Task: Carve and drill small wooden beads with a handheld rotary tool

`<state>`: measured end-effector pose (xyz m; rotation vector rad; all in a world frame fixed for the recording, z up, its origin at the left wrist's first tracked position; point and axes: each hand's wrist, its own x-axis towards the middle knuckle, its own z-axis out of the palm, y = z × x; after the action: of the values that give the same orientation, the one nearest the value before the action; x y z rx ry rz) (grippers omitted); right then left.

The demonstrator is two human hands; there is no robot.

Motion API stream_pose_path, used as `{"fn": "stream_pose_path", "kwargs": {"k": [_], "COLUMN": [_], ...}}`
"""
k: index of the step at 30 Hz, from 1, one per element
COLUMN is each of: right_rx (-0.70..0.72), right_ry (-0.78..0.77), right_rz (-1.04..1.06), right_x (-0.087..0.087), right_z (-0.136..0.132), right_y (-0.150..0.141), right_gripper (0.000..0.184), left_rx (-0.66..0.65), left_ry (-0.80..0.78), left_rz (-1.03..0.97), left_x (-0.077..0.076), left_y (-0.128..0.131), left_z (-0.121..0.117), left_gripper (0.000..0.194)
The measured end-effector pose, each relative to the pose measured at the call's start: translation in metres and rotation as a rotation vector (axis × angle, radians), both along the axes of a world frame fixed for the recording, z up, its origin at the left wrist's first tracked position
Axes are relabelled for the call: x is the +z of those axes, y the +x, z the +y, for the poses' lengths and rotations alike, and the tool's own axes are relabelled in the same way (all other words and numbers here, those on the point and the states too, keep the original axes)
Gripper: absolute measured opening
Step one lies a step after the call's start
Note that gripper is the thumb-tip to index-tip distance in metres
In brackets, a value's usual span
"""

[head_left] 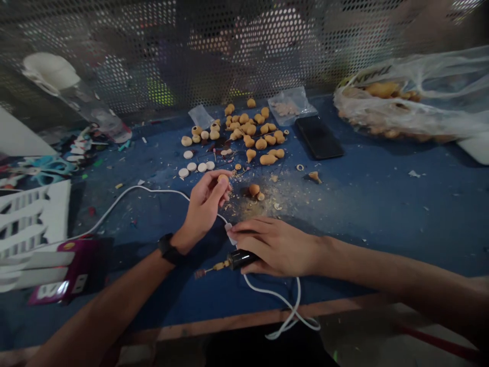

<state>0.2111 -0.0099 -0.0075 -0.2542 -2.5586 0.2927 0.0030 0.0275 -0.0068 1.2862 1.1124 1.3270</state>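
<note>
The left hand (206, 198) pinches a small tan piece (223, 178) above the worktop (382, 204); the right hand (280, 247) is wrapped round a power tool (240, 259), fingertips at the cord switch (229, 232). This looks like readying the tool; the next move calls for a steady pinch, fingers clear of the tip (200, 273).

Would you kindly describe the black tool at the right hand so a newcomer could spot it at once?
On the blue table, find the right hand near the front edge. Emerging from beneath it is the black tool, its brass-coloured end pointing left. Its thick dark barrel sets it apart from the thin white cord nearby.
</note>
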Motion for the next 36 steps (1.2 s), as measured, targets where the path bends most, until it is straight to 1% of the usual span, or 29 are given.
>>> {"fn": "stream_pose_path", "kwargs": {"k": [5, 7, 9, 14, 18, 22, 26, 29, 32, 36], "right_rx": [0.021, 0.020, 0.000, -0.020, -0.027, -0.126, -0.294, -0.381, -0.405, -0.376], "right_ry": [0.081, 0.097, 0.070, -0.100, -0.224, -0.381, -0.563, -0.664, -0.707, -0.785], "right_rz": [-0.057, -0.031, 0.015, 0.069, 0.121, 0.234, 0.281, 0.324, 0.342, 0.306], "right_x": [0.001, 0.000, 0.000, 0.000, 0.004, 0.011, 0.016, 0.016, 0.016, 0.018], "right_z": [-0.003, -0.004, -0.003, 0.001, 0.001, 0.000, 0.004, 0.009, 0.015, 0.017], "right_y": [-0.001, 0.000, 0.002, 0.006, 0.009, 0.015, 0.025, 0.030, 0.033, 0.034], "right_gripper": [0.046, 0.047, 0.049, 0.052, 0.043, 0.033, 0.044, 0.046, 0.042, 0.044], "left_rx": [-0.024, -0.031, -0.033, -0.031, -0.018, -0.041, -0.072, -0.087, -0.111, -0.118], "left_ry": [-0.010, -0.007, -0.004, 0.004, 0.022, 0.049, 0.046, 0.039, 0.026, 0.004], "left_rz": [-0.025, -0.037, -0.034, -0.005, 0.006, 0.013, 0.036, 0.054, 0.071, 0.089], "left_x": [-0.003, -0.003, -0.003, -0.002, -0.001, 0.000, 0.002, 0.004, 0.007, 0.009], "left_y": [-0.003, -0.004, -0.005, -0.004, -0.003, -0.002, -0.003, -0.003, -0.002, -0.001], "left_z": [0.001, 0.001, 0.001, 0.000, -0.001, -0.005, -0.009, -0.012, -0.014, -0.017], "left_gripper": [0.028, 0.027, 0.027, 0.034, 0.038, 0.035, 0.030, 0.028, 0.029, 0.029]}}
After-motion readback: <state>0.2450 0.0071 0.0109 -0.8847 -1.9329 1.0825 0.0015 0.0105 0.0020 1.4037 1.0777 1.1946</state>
